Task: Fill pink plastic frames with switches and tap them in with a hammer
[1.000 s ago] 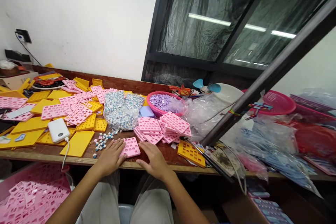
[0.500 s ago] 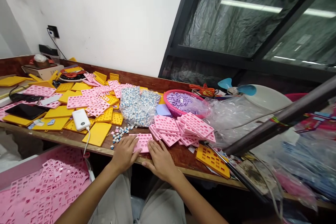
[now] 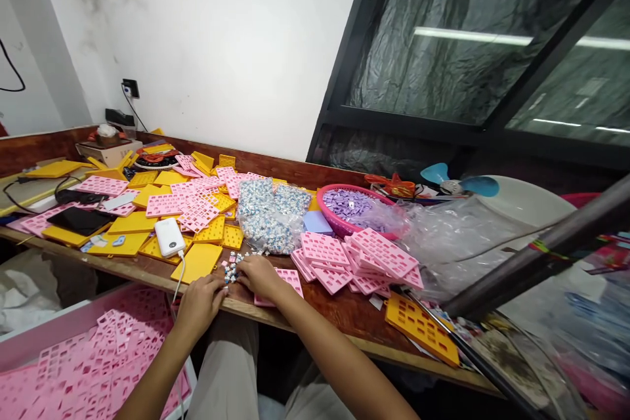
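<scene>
My right hand (image 3: 260, 273) reaches left across a pink grid tray (image 3: 289, 280) near the table's front edge. Its fingers are bent and pressed together on a scatter of small blue-and-white pieces (image 3: 230, 270). My left hand (image 3: 199, 302) rests at the table's edge just left of those pieces, palm down and fingers loosely apart, holding nothing. A clear bag of the same small pieces (image 3: 270, 213) lies behind the scatter. A pile of pink grid trays (image 3: 364, 254) sits to the right.
Yellow plates (image 3: 199, 262) and more pink trays cover the left of the wooden table (image 3: 344, 312), with a white power bank (image 3: 169, 237) and cable. A pink basket of purple pieces (image 3: 352, 205) stands behind. A pink bin of trays (image 3: 73, 367) sits below left. A dark pole (image 3: 536, 256) crosses right.
Both hands left the pink tray's sides. My right hand crossed left onto the small pieces and my left hand slid to the table's edge. The view swung left.
</scene>
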A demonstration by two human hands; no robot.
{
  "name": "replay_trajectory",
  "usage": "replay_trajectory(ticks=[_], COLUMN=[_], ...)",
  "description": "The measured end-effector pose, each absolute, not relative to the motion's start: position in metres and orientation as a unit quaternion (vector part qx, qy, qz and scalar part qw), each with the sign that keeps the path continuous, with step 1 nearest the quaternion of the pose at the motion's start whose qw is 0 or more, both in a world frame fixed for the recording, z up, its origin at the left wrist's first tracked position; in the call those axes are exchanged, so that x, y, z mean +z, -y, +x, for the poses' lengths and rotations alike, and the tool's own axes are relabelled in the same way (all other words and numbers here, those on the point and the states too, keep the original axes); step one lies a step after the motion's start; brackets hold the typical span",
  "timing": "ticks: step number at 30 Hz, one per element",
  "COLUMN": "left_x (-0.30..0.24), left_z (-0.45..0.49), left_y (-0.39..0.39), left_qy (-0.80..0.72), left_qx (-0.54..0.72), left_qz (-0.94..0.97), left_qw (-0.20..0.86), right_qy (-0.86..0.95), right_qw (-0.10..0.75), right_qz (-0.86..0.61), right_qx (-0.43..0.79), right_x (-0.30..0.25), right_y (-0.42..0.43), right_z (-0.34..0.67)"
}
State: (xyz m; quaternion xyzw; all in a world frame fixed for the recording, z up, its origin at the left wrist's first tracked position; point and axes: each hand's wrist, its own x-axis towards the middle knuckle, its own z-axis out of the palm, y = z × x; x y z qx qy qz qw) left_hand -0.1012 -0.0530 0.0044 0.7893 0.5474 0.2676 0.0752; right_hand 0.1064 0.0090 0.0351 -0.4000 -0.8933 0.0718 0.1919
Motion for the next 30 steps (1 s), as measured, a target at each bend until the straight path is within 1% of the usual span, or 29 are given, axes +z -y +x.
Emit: replay_trajectory(ticks=[3, 6, 8, 11, 14, 19, 23, 27, 30], left_x=[0.009, 0.013, 0.016, 0.020, 0.026, 0.035, 0.024, 0.011, 0.015], left_z=[-0.102, -0.102, -0.098, -0.083, -0.060, -0.021, -0.008, -0.008, -0.010], left_y=[0.046, 0.041, 0.039, 0.037, 0.031, 0.009, -0.006, -0.011, -0.013], left_qy=[-0.545, -0.527, -0.521, -0.519, -0.489, -0.431, -0.393, -0.423, -0.429], left_qx=[0.247, 0.237, 0.233, 0.246, 0.289, 0.308, 0.316, 0.335, 0.319], left_qz=[0.794, 0.805, 0.814, 0.817, 0.821, 0.840, 0.840, 0.817, 0.820], left_qw=[0.109, 0.133, 0.110, 0.049, 0.054, 0.119, 0.197, 0.201, 0.206], right_qy=[0.886, 0.859, 0.834, 0.799, 0.776, 0.776, 0.780, 0.797, 0.799], right_qw=[0.217, 0.271, 0.309, 0.355, 0.378, 0.358, 0.340, 0.317, 0.312], right_qz=[-0.397, -0.416, -0.436, -0.460, -0.473, -0.478, -0.484, -0.468, -0.465], right_qx=[0.099, 0.126, 0.140, 0.156, 0.175, 0.202, 0.204, 0.215, 0.219], right_x=[0.033, 0.036, 0.039, 0.037, 0.030, 0.021, 0.021, 0.024, 0.024], right_y=[-0.018, -0.020, -0.019, -0.017, -0.016, -0.017, -0.016, -0.016, -0.016], right_z=[0.117, 0.147, 0.169, 0.193, 0.199, 0.197, 0.200, 0.206, 0.208])
